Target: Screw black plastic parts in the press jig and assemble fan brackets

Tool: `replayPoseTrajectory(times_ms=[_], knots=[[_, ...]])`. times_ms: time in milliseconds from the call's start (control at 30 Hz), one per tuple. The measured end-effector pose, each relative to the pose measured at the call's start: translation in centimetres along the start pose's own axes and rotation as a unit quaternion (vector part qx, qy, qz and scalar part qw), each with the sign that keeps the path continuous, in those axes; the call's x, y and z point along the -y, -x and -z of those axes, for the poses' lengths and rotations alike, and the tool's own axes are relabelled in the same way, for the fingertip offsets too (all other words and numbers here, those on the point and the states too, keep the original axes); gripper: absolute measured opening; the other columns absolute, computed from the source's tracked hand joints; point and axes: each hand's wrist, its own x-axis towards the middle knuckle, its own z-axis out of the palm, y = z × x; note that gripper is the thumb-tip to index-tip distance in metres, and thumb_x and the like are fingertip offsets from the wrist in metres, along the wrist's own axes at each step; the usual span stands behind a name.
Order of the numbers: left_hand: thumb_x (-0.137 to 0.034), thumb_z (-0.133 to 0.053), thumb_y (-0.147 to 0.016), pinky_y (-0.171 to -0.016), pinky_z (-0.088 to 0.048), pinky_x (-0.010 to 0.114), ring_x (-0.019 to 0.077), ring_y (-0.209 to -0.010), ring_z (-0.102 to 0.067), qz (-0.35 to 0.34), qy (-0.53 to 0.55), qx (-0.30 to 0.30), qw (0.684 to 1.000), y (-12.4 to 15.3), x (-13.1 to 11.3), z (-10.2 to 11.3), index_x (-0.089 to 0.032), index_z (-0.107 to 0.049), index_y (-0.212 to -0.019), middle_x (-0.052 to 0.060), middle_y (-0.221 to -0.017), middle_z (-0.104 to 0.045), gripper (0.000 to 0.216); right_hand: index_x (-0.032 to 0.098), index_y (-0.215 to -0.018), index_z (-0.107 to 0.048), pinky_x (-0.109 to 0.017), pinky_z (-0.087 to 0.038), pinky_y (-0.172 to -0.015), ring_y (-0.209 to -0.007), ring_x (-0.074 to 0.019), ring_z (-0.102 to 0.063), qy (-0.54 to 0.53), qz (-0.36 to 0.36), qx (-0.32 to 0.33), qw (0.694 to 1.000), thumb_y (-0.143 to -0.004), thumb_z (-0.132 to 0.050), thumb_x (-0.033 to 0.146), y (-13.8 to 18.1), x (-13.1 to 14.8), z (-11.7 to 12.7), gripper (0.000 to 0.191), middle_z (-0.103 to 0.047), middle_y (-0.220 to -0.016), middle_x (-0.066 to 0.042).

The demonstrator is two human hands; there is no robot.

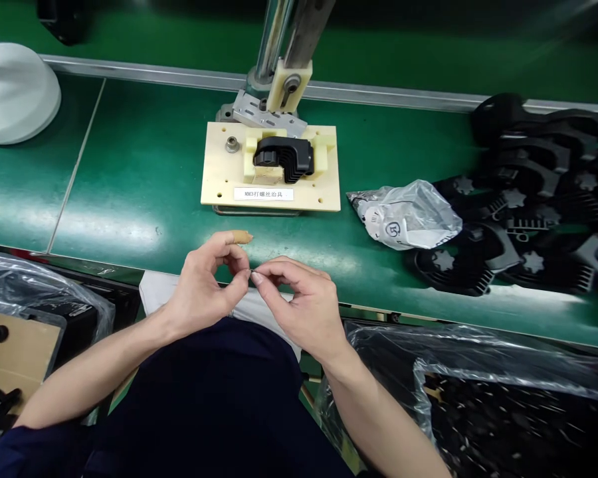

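My left hand (210, 282) and my right hand (299, 299) meet at the near edge of the green bench, fingertips pinched together on something too small to make out. The left index finger wears a tan finger cot (240, 236). Beyond the hands stands a cream jig plate (219, 179) with a white label. A black ribbed plastic part (284, 158) sits in its cradle, and a small metal nut (232, 144) lies on the plate's left side. A metal press column (274, 40) rises behind the jig.
A crumpled clear plastic bag (406, 214) lies right of the jig, beside a pile of black plastic parts (523, 199). A white fan base (14, 93) stands at far left. Plastic-lined bins sit below the bench, left (24, 299) and right (478, 392).
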Motion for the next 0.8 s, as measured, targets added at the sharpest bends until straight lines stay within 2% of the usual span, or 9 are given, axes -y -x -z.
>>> replayPoseTrajectory(times_ms=[233, 367, 533, 667, 800], knots=[[-0.007, -0.055, -0.069, -0.061, -0.047, 0.023, 0.0087, -0.061, -0.054, -0.075, -0.033, 0.000, 0.997, -3.5, -0.2, 0.2, -0.018, -0.055, -0.098, -0.005, -0.066, -0.055, 0.031, 0.018, -0.073, -0.063, -0.023, -0.047, -0.056, -0.059, -0.0107, -0.056, -0.035, 0.014, -0.039, 0.999, -0.081, -0.060, 0.015, -2.5, -0.8, -0.5, 0.009, -0.063, -0.069, 0.001], [-0.010, -0.058, -0.071, -0.062, -0.048, 0.024, 0.0098, -0.064, -0.055, -0.147, -0.042, -0.013, 0.988, -6.3, -0.5, 0.3, -0.019, -0.054, -0.100, -0.005, -0.067, -0.055, 0.030, 0.018, -0.075, -0.063, -0.026, -0.049, -0.060, -0.062, -0.0120, -0.057, -0.003, 0.072, -0.093, 0.993, -0.082, -0.059, 0.017, -4.9, -0.9, -0.3, 0.008, -0.064, -0.072, 0.000], [-0.030, -0.065, -0.081, -0.075, -0.052, 0.030, 0.0155, -0.085, -0.062, -0.239, -0.076, -0.036, 0.967, -11.4, 0.5, 1.6, -0.023, -0.051, -0.110, 0.002, -0.088, -0.062, 0.033, 0.021, -0.079, -0.061, -0.037, -0.051, -0.079, -0.079, -0.0186, -0.062, 0.125, 0.157, -0.202, 0.959, -0.090, -0.052, 0.025, -9.6, -2.0, 0.2, 0.015, -0.066, -0.084, -0.004], [-0.044, -0.060, -0.085, -0.085, -0.051, 0.037, 0.0217, -0.103, -0.061, -0.275, -0.107, -0.046, 0.954, -15.8, 2.2, 2.7, -0.025, -0.050, -0.115, 0.006, -0.102, -0.062, 0.037, 0.023, -0.083, -0.061, -0.041, -0.049, -0.087, -0.090, -0.0217, -0.062, 0.175, 0.170, -0.217, 0.945, -0.093, -0.048, 0.028, -13.4, -3.8, -0.1, 0.017, -0.066, -0.090, -0.005], [-0.046, -0.056, -0.088, -0.093, -0.048, 0.042, 0.0248, -0.114, -0.057, -0.295, -0.120, -0.036, 0.947, -18.4, 3.2, 2.7, -0.028, -0.046, -0.121, 0.007, -0.111, -0.061, 0.039, 0.022, -0.085, -0.061, -0.040, -0.047, -0.087, -0.090, -0.0207, -0.062, 0.208, 0.168, -0.236, 0.934, -0.094, -0.046, 0.028, -15.1, -4.7, -0.9, 0.019, -0.066, -0.090, -0.005]])
